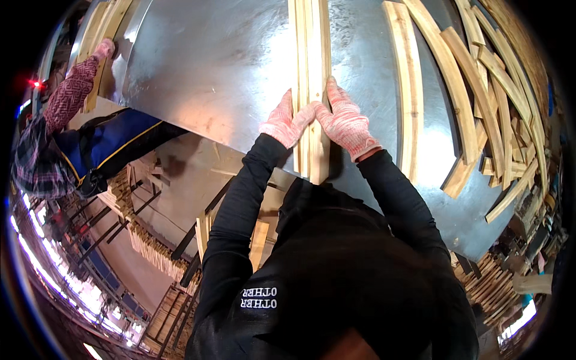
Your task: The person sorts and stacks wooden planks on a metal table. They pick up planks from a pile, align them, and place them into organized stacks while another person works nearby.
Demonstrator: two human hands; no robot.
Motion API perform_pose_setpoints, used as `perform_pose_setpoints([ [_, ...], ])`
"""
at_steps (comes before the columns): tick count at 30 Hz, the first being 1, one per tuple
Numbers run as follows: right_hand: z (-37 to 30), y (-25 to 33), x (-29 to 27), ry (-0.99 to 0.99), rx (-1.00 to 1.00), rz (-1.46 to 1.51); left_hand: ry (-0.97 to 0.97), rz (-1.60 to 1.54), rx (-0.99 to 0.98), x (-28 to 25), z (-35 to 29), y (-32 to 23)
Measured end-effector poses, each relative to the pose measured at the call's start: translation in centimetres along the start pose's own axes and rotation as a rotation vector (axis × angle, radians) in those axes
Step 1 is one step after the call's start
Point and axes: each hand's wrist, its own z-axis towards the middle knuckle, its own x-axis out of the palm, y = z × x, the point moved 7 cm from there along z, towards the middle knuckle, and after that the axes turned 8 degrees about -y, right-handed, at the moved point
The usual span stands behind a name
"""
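Several long wooden strips (309, 66) lie side by side in a bundle on the metal table (210, 66), one end toward my body. My left hand (288, 120), in a pink-and-white knit glove, grips the bundle from its left side. From the right side, my right hand (348, 120), gloved alike, closes round the same strips. Both thumbs rest over the top and meet near the middle. The undersides of the strips and the fingertips beneath are hidden.
A separate wooden strip (408, 90) lies right of my hands. Beyond it, loose strips (480, 90) are heaped at the table's right. At the far left, a co-worker's gloved hand (104, 49) touches other strips (96, 36). Stacked wood (156, 246) stands below left.
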Motion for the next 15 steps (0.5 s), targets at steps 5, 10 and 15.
perform_pose_setpoints([
  [5,-1.8,-2.9,-11.5,-0.556,-0.195,-0.592,-0.073,0.517,-0.073,0.9,-0.9,-1.7],
  [10,-4.7,-11.4,-12.1,-0.417,0.097,-0.453,-0.152,0.179,-0.012,2.8,-0.4,0.6],
  [15,0.2,-4.6,-4.2,-0.136,-0.147,0.072,-0.151,0.073,0.067,3.0,-1.8,-3.7],
])
